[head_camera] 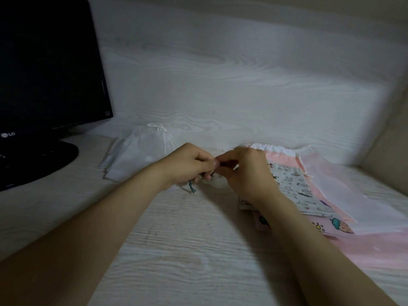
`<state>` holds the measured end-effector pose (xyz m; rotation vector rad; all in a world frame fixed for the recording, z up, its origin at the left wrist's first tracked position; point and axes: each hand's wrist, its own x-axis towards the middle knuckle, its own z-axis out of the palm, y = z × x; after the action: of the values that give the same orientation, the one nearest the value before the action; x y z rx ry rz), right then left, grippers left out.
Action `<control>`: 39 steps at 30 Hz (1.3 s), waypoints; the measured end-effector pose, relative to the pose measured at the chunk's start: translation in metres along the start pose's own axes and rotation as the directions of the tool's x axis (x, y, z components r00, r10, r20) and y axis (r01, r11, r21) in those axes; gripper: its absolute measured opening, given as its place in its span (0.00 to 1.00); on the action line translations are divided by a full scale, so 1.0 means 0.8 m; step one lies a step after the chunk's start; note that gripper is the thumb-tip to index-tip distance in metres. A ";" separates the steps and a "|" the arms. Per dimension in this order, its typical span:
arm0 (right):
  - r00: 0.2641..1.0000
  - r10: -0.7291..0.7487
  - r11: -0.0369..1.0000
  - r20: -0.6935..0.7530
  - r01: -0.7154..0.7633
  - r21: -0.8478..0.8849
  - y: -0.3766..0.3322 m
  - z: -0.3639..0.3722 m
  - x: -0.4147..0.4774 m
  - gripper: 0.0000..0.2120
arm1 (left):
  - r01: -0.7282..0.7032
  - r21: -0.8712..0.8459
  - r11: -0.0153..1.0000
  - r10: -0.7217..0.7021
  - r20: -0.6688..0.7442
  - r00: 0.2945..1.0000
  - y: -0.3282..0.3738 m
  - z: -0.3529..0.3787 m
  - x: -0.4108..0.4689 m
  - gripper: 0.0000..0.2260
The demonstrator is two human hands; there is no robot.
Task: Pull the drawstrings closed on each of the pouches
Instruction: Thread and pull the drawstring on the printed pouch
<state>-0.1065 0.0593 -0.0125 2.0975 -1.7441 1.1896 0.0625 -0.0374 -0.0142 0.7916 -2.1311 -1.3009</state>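
A small pale pouch [217, 183] lies on the desk between my hands, mostly hidden by them. My left hand [189, 165] curls its fingers around the pouch's left side, and a teal drawstring end [191, 187] hangs below it. My right hand [245, 167] pinches something thin at the pouch's top, right against my left thumb. A sheer white pouch [136, 153] with its white cords drawn lies behind my left hand. To the right lies a pile of pouches: an animal-print one [295, 188], a pink one [284, 156] and a sheer white one [340, 188].
A black monitor [48, 62] on a round base [37, 162] stands at the left. The whitish wood-grain desk [187, 250] meets a matching back panel [220, 74]. A beige side wall [388, 146] closes the right side.
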 end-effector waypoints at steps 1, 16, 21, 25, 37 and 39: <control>1.000 -0.019 0.999 -0.016 0.019 -0.033 0.000 0.001 0.000 0.07 | 0.002 0.000 1.000 -0.002 0.005 1.000 0.001 0.000 0.001 0.08; 0.995 -0.028 0.970 0.091 0.049 -0.238 0.005 0.010 0.002 0.12 | 0.120 -0.294 0.948 -0.154 -0.096 0.983 0.011 0.006 0.003 0.15; 0.973 0.223 0.972 0.051 -0.226 0.063 -0.004 0.005 0.001 0.08 | -0.068 -0.084 0.994 0.049 -0.205 0.978 0.008 0.002 -0.002 0.09; 0.896 0.408 0.831 0.176 -0.444 0.335 -0.002 0.000 0.003 0.07 | -0.204 -0.008 0.979 0.196 -0.243 0.950 0.006 0.004 -0.002 0.08; 0.772 0.548 0.511 0.321 -0.613 0.602 0.001 0.001 0.005 0.06 | -0.267 0.152 0.952 0.302 -0.305 0.903 0.003 0.007 0.001 0.09; 0.770 0.552 0.507 0.322 -0.616 0.603 0.003 0.000 0.004 0.06 | -0.261 0.175 0.949 0.304 -0.301 0.904 0.005 0.009 -0.001 0.08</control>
<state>-0.1082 0.0558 -0.0112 1.8836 -2.4609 2.2752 0.0573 -0.0306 -0.0138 0.6628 -1.9864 -0.8237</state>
